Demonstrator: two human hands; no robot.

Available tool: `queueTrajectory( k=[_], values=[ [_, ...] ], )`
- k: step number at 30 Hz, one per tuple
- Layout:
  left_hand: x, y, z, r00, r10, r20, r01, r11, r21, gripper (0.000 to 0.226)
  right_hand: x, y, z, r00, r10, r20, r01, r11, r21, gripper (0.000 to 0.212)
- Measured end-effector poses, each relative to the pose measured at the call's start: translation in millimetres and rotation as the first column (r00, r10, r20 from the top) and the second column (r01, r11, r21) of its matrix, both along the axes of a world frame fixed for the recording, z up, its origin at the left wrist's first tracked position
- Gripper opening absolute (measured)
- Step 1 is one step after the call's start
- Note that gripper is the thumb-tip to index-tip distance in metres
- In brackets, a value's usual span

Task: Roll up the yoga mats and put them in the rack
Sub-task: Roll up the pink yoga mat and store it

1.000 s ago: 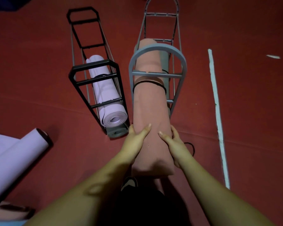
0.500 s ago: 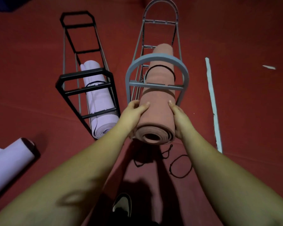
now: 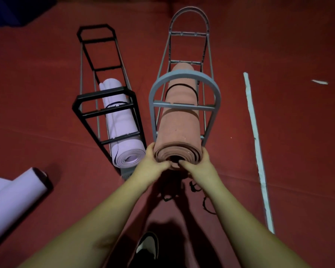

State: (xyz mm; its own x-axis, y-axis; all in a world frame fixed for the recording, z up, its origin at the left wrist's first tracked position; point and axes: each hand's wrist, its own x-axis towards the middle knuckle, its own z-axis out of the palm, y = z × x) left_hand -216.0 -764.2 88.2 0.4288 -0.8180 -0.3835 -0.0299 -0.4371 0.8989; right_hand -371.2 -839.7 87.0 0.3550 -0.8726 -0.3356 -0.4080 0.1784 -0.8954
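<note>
1. Since the earlier frames, the salmon-pink rolled foam yoga mat point(image 3: 179, 120) has travelled further into the grey arched metal rack point(image 3: 184, 78); both hands have shifted from its flanks to its near end.
2. Left hand point(image 3: 151, 167): curled round the left edge of the roll's near end, thumb pressed at the spiral's core. It grips the mat.
3. Right hand point(image 3: 198, 167): curled round the right edge of the same end, thumb likewise at the core. It grips the mat.
4. Pink mat position: lying lengthwise inside the grey rack, passing under the near arch, its far end close to the rear crossbars. A black elastic band point(image 3: 181, 87) encircles it near the far end.
5. Black angular metal rack point(image 3: 104, 97): stands just left of the grey rack and holds a lilac rolled yoga mat point(image 3: 122, 132), also banded.
6. Second lilac mat point(image 3: 14, 200): partly rolled, lying on the red floor point(image 3: 288, 142) at lower left, well apart from both racks.
7. Loose black bands point(image 3: 207, 206): on the floor beneath the forearms.
8. Pale tape strip point(image 3: 256, 142): runs along the floor right of the grey rack.
9. Dark shoe point(image 3: 148, 246): visible at the bottom edge.
</note>
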Motion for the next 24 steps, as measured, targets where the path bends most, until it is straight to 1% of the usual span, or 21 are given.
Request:
queueTrajectory(
  k=[1,2,3,5,7,11,15,18,21,24],
  values=[
    [-1,-4,4,0.997,0.030,0.072,-0.034,0.998,0.057,0.088,4,-2,1,0.998,-0.020,-0.051,0.020,1.000,-0.007,0.081],
    [-2,-8,7,0.989,0.079,0.122,-0.090,0.991,0.095,0.083,8,-2,1,0.996,-0.027,-0.080,0.025,0.999,-0.019,0.076],
    [-2,-12,9,0.981,0.112,0.157,-0.131,0.985,0.113,0.075,11,-2,1,0.995,-0.030,-0.092,0.028,0.999,-0.024,0.071],
    [-2,-17,9,0.974,0.121,0.190,-0.144,0.983,0.111,0.066,15,0,-1,0.995,-0.042,-0.091,0.038,0.998,-0.051,0.067],
    [-5,-18,4,0.973,0.125,0.192,-0.139,0.988,0.062,0.066,15,0,-7,0.995,-0.059,-0.080,0.052,0.995,-0.083,0.066],
    [-10,-25,-4,0.972,0.156,0.176,-0.152,0.988,-0.037,0.062,12,-6,-13,0.997,-0.075,0.012,0.076,0.992,-0.104,0.064],
    [-7,-48,-9,0.969,0.207,0.134,-0.200,0.977,-0.069,0.071,17,-31,-14,0.995,-0.080,0.052,0.086,0.988,-0.131,0.065],
    [-7,-63,-13,0.965,0.237,0.110,-0.229,0.970,-0.080,0.069,21,-45,-18,0.995,-0.091,0.048,0.096,0.985,-0.140,0.066],
    [-5,-66,-22,0.964,0.240,0.110,-0.229,0.968,-0.105,0.076,21,-46,-25,0.993,-0.099,0.057,0.107,0.984,-0.146,0.069],
    [-5,-71,-28,0.961,0.262,0.085,-0.248,0.958,-0.147,0.078,23,-50,-34,0.992,-0.106,0.072,0.117,0.979,-0.164,0.070]
  ],
)
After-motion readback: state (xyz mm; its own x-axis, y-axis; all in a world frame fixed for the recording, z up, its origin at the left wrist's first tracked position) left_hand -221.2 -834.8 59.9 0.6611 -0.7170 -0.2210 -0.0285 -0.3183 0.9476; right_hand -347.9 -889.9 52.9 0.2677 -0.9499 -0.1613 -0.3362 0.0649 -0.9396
